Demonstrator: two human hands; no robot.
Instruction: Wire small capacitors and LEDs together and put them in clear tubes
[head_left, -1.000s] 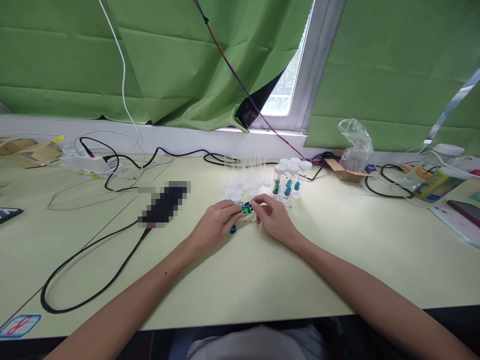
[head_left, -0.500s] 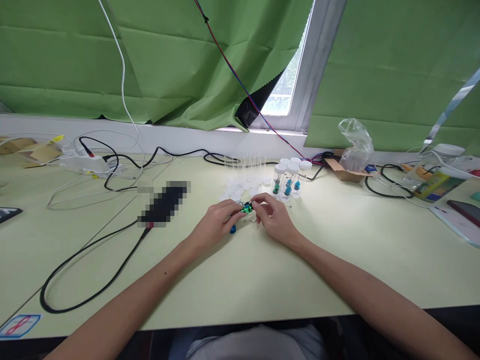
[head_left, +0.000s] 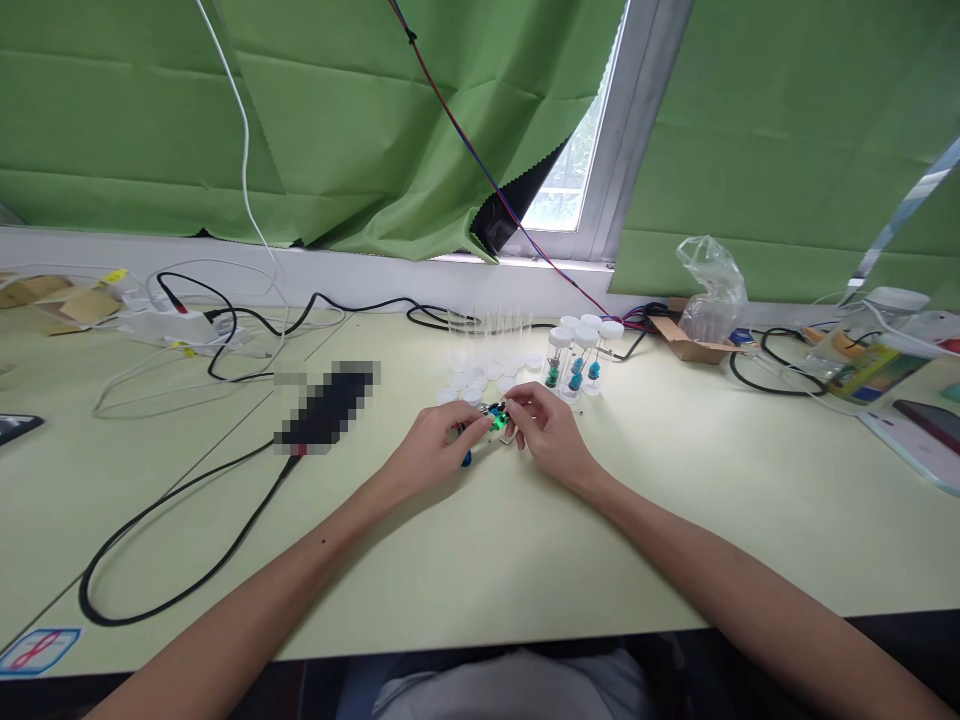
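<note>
At the middle of a pale table (head_left: pixel 480 580), a small green part (head_left: pixel 499 421) with dark and blue pieces on it is held between a person's fingertips. The left hand (head_left: pixel 437 440) pinches its left side between thumb and bent fingers. The right hand (head_left: pixel 553 437) is curled, thumb and forefinger at the part's right edge; whether they grip the part itself or a smaller piece cannot be told. Just beside the left fingers, partly covered, lies a blue piece (head_left: pixel 466 459). Behind the hands are white round lids (head_left: pixel 491 372) and faint clear tubes (head_left: pixel 491 335); to their right, capped tubes (head_left: pixel 576 362) stand upright, several containing blue or green pieces. Well to the left is a blurred black object (head_left: pixel 330 405), from which a black cable (head_left: pixel 112 624) loops forward. At the rear right, a plastic bag (head_left: pixel 712 290) rises from a cardboard box (head_left: pixel 690 347). Green curtains (head_left: pixel 337 130) and a partly exposed window (head_left: pixel 564 190) form the background.
</note>
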